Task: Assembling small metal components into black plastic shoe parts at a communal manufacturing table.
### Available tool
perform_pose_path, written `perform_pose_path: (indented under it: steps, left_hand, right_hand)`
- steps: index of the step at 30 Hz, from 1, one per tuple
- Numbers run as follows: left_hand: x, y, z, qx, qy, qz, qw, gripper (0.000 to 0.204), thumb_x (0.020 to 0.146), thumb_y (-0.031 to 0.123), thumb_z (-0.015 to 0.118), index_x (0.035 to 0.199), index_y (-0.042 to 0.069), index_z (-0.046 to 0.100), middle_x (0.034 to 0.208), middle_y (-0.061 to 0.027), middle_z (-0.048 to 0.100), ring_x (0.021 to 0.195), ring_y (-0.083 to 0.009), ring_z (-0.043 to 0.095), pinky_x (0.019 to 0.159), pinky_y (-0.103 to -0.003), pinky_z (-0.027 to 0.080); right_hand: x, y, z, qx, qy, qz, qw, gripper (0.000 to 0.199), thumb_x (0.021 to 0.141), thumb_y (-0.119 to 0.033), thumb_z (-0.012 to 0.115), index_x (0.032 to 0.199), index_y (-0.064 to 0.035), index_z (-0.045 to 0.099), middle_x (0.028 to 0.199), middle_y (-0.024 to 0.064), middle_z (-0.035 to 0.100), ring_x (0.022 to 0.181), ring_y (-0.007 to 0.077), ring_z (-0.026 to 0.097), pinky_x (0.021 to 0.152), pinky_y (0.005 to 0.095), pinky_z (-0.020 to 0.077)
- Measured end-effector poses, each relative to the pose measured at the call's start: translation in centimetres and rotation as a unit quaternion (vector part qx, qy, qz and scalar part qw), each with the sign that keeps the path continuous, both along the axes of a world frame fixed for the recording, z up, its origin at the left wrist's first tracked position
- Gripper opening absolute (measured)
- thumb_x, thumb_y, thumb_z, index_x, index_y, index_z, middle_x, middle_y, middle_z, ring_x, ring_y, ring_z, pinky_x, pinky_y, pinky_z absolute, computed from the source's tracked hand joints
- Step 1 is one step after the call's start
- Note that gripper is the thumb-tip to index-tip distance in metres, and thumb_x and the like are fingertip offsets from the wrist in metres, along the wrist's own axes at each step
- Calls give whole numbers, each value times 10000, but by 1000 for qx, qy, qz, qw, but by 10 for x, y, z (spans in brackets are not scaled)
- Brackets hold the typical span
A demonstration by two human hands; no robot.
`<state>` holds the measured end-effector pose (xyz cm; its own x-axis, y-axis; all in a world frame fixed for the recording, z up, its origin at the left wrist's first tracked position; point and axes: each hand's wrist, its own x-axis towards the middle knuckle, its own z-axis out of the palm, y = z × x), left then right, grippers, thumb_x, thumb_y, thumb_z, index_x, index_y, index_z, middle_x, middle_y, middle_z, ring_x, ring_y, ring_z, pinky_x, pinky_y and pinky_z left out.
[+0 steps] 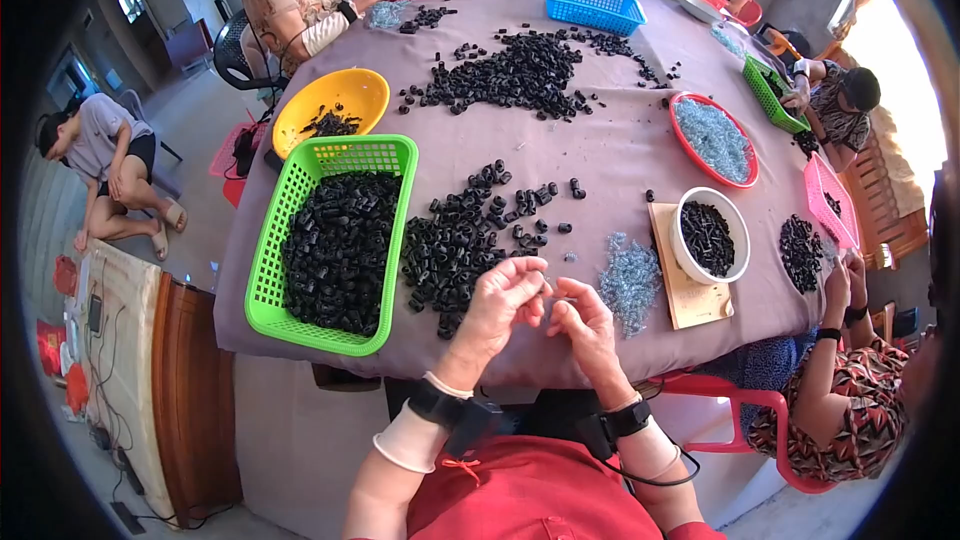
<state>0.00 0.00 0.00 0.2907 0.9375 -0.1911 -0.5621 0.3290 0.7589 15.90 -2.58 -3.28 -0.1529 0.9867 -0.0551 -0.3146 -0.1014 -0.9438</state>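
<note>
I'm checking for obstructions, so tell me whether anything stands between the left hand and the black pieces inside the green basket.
Yes: loose black pieces spread on the table between the left hand and the green basket, then the basket's right wall. Nothing visible covers the black pieces inside.

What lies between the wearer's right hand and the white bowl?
In the head view, a loose heap of small translucent bluish pieces lies between the right hand and the white bowl, then the edge of the board under it.
</note>
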Motion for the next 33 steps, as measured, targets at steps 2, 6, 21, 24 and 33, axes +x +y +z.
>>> perform_pose_path:
  steps: [2, 6, 21, 24, 33]
  left_hand:
    - [-13, 0, 20, 2, 16, 37, 999, 172, 892, 133, 559, 1032, 34, 573, 774, -61, 603, 534, -86, 538, 459, -216, 450]
    - [-55, -17, 61, 51, 175, 171, 968, 182, 891, 162, 568, 1018, 31, 583, 720, -52, 586, 482, -59, 493, 407, -190, 410]
    - [-77, -25, 63, 288, 592, 317, 683, 155, 800, 105, 656, 933, 34, 618, 736, -104, 574, 595, -216, 567, 549, -330, 458]
    - [-36, -22, 39, 267, 618, 215, 707, 103, 786, 88, 639, 881, 54, 621, 801, -108, 570, 693, -291, 597, 606, -372, 477]
    - [-2, -1, -11, 323, 640, 157, 679, 153, 798, 86, 603, 937, 22, 606, 847, -139, 581, 786, -310, 576, 694, -384, 473]
  right_hand:
    - [2, 0, 2, -21, -110, -54, 992, 159, 863, -70, 574, 1022, -60, 579, 794, 18, 552, 647, 130, 555, 585, 274, 484]
    - [11, -5, 13, 71, -344, -69, 934, 96, 812, -34, 601, 906, -27, 588, 752, 60, 540, 625, 165, 554, 568, 284, 461]
    - [-11, 25, 2, 245, -587, -51, 770, 64, 814, -85, 560, 865, -62, 528, 852, 138, 488, 674, 351, 563, 561, 436, 465]
    - [-9, 23, 1, 254, -585, -45, 769, 71, 817, -95, 560, 855, -63, 510, 843, 135, 479, 656, 345, 557, 547, 431, 458]
    - [-8, 15, 0, 282, -565, -73, 772, 109, 811, -111, 579, 888, -84, 508, 831, 112, 485, 653, 308, 556, 531, 391, 455]
